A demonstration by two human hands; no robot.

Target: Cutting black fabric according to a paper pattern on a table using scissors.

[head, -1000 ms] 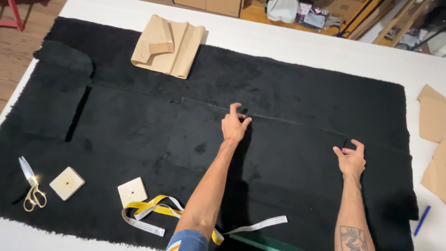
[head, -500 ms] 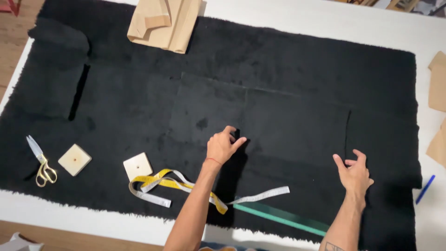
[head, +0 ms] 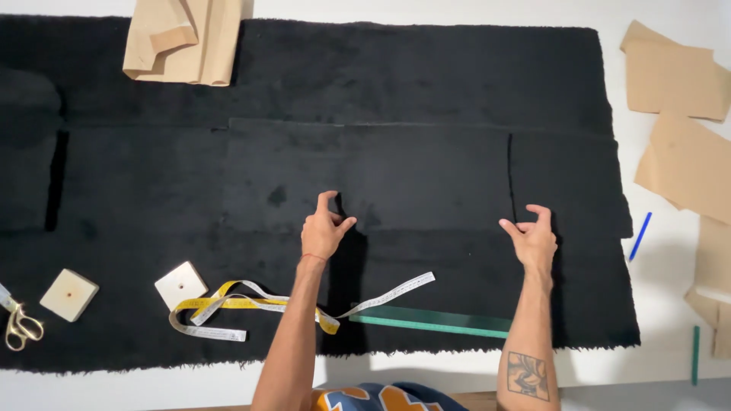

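1. Head view, the hands: a person's left hand and right hand rest on the near edge of a cut rectangular panel of black fleece. The fingers of both are curled and pinch that edge, the thumbs set apart. The panel lies flat on the middle of a larger black fleece sheet covering a white table.
2. Head view, the surroundings: near the left forearm lie a yellow-and-white tape measure and a green ruler. Two square pale blocks and gold-handled scissors sit further left. Folded tan paper lies at the far edge; more tan pieces and a blue pen lie right.
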